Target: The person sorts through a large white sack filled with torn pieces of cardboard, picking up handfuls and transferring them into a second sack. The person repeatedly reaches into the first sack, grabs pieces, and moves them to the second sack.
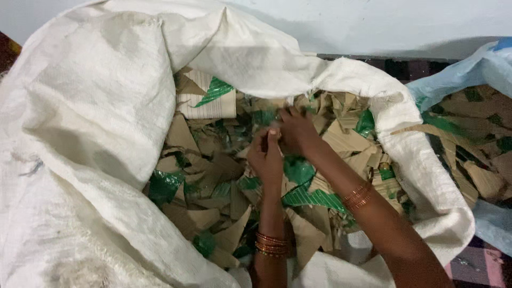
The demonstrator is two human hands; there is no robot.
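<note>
Both my hands are down inside the open mouth of a big white woven sack, close together and touching over the heap of cardboard scraps that fills it. My left hand has its fingers curled in and pinched on a small scrap, though I cannot make out which piece. My right hand sits just above it, fingers bent down into the pile; whether it grips anything I cannot tell. Bangles ring my left wrist, and more bangles my right. Beyond my right arm lies a second sack, pale blue, holding similar brown and green pieces
</note>
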